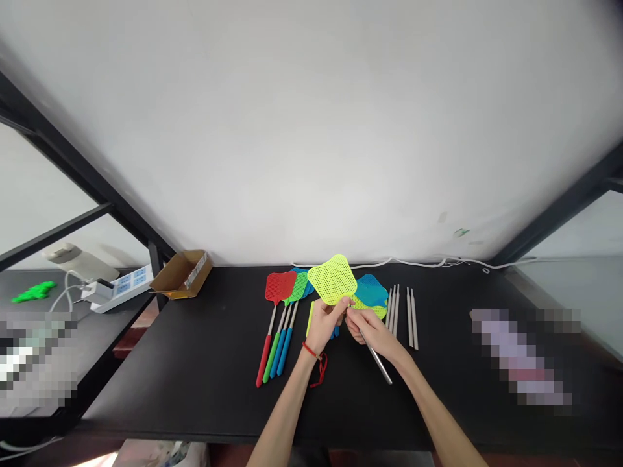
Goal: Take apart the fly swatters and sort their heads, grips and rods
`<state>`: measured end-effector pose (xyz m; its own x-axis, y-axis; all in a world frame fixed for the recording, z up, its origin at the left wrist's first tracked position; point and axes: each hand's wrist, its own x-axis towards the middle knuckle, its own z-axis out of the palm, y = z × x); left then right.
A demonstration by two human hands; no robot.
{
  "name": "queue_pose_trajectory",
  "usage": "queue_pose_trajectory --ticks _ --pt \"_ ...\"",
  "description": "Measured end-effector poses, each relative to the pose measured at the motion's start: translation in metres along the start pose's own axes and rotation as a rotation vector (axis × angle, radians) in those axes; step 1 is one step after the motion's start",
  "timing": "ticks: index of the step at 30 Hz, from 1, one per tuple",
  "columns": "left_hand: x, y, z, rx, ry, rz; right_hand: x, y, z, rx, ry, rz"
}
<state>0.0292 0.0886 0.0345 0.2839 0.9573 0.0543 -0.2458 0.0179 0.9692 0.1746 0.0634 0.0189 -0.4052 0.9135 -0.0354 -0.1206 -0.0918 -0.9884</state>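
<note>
My left hand (325, 319), with a red cord bracelet at the wrist, is closed on the lower edge of a yellow perforated fly swatter head (333, 279). Just beside it, my right hand (374, 329) is closed round a metal rod (380, 367) whose lower end sticks out toward me. Where rod and head meet is mostly hidden by my fingers. Behind my right hand lie a blue swatter head (370, 290) and another yellow swatter head (374, 309). A yellow handle (310, 319) shows left of my left hand.
Left of my hands lie several fly swatters with a red head (281, 286), a green head (296, 286) and blue handles (281, 353). Several bare metal rods (412, 318) lie right. An open cardboard box (187, 277) and power strip (131, 285) stand left; a white cable (418, 264) follows the wall.
</note>
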Motion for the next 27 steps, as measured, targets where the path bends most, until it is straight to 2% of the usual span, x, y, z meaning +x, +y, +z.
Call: queue_pose_trajectory --ticks 4,9,17,27 --pt "-0.005 -0.003 -0.008 -0.02 0.057 0.01 0.0 -0.001 0.004 -0.156 0.086 -0.124" --pt "-0.005 -0.004 -0.01 -0.024 0.064 0.009 -0.002 -0.004 0.007 -0.268 0.113 -0.147" --pt "-0.005 -0.001 -0.012 -0.068 0.038 0.035 -0.002 -0.001 0.014 -0.148 0.098 -0.153" --pt "-0.006 0.003 -0.008 -0.195 0.036 -0.021 -0.001 -0.001 0.018 0.049 0.044 -0.135"
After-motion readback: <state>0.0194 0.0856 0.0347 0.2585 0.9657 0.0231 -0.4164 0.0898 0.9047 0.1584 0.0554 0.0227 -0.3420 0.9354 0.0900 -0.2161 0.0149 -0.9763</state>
